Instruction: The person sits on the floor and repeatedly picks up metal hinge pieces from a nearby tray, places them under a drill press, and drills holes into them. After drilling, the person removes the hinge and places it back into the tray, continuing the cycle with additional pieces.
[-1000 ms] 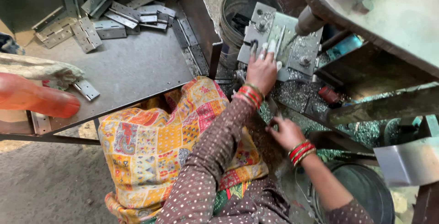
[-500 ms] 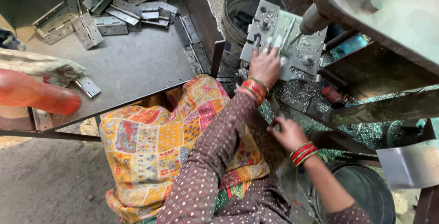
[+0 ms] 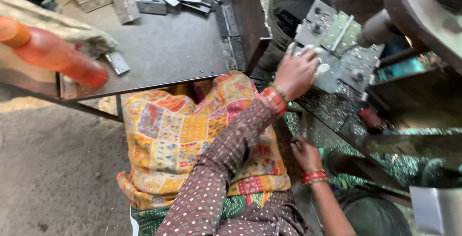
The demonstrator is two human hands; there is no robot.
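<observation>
Two hands logged | left hand point(image 3: 297, 72) pressed flat on metal plate point(image 3: 337, 48) under press ram point(image 3: 380, 29), I fear crushed fingers | right hand point(image 3: 304, 151) grip: cannot tell.

Bare dusty concrete floor point(image 3: 53, 168) fills the lower left; a dark metal tabletop point(image 3: 168, 53) spans the upper left, daylit.

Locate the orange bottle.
The orange bottle lies at the far left of the head view, on the grey metal table, beside a folded cloth and a small hinge.
</observation>
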